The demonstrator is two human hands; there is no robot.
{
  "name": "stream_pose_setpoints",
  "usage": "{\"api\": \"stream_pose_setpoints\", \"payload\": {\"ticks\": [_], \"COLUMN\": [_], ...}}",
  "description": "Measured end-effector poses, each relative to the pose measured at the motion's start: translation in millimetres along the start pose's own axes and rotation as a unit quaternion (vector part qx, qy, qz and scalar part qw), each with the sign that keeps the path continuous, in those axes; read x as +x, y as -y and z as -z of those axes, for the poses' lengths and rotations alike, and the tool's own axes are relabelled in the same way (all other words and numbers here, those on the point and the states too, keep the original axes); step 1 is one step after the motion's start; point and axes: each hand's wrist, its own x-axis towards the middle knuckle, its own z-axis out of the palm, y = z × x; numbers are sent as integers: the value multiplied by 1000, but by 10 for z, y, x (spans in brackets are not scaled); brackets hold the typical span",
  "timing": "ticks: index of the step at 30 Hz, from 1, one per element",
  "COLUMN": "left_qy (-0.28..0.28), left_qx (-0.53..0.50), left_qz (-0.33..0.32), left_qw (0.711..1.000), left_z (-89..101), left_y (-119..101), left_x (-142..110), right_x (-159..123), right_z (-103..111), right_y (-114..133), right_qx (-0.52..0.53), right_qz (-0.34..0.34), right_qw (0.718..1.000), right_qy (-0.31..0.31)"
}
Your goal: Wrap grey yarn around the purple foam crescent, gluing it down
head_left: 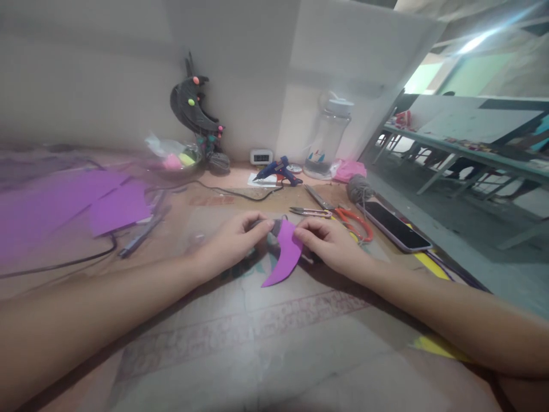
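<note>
Over the middle of the table, a purple crescent-shaped cutout (288, 257) hangs with its pointed tip down and to the left. My right hand (332, 243) pinches its upper right edge between thumb and fingers. My left hand (240, 237) is closed, thumb against fingers, on a dark grey piece (275, 228) at the cutout's upper left. Most of that grey piece is hidden behind the purple cutout and my fingers, so its full shape does not show. Just beyond my hands lie small thread snips (311, 212) and orange-handled scissors (354, 223).
A blue glue gun (277, 170), small digital clock (261, 157) and clear bottle (328, 140) stand at the back. Grey yarn (359, 189) and a phone (393, 226) lie right. Purple sheets (120, 206) and a pen (141, 232) lie left. A dark crescent decoration (189, 109) stands against the wall.
</note>
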Motion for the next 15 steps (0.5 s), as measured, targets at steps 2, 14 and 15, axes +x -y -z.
{"api": "stream_pose_setpoints", "payload": {"ticks": [2,14,15], "left_qy": [2,5,7], "left_qx": [-1,60,59], "left_qz": [-14,-30,-28], "left_qw": [1000,998,998], "left_z": [-4,4,3], "left_y": [0,18,12], "left_x": [7,19,17], "right_x": [-12,24,23], "right_z": [-17,-26,-27], "right_y": [14,-15,-13], "right_qx": [-4,-79,-81], "right_qz": [-5,37,38], "right_qw": [1000,996,996], "right_qy": [6,0,2]}}
